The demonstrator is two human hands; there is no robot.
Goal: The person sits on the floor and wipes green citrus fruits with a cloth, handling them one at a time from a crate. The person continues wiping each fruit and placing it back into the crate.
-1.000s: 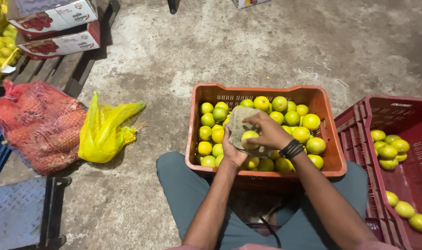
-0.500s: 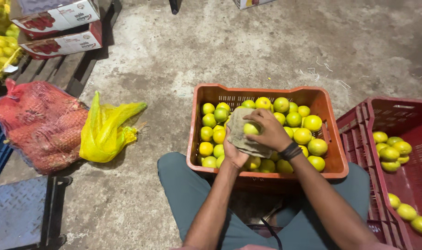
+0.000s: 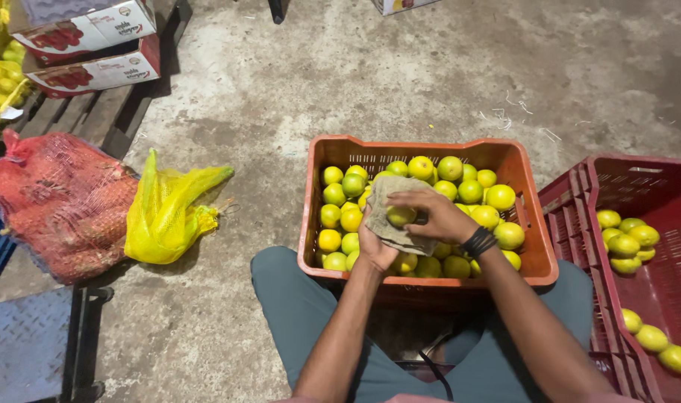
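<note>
**Fruit settles lower into the cloth over the orange crate**

Since half a second ago, both hands have dropped slightly toward the person's body, and the fruit now sits lower in the cloth than it did.

The left hand (image 3: 375,242) comes up from below, palm turned upward, with its fingers curled under a greyish-green cloth (image 3: 395,216); the cloth drapes over that hand and spreads above the fruit pile. The right hand (image 3: 435,214) reaches across from the right, wrist bent inward, a dark band (image 3: 478,242) around it. Its fingers are partly curled, with the thumb and fingertips closed around a yellow-green citrus fruit (image 3: 401,216), pressing it into the cloth. Both forearms run up from the bottom of the view and converge over the near-left part of the orange crate (image 3: 533,246).

That crate is filled with yellow and green citrus and stands on the concrete floor (image 3: 355,82) just ahead of the person's knees. Right beside it is a dark red crate (image 3: 657,179) holding a few similar fruit. To the left lie a yellow mesh bag (image 3: 169,213) and a red mesh sack (image 3: 60,205), touching each other, with cardboard boxes (image 3: 94,45) on a wooden pallet behind them.
</note>
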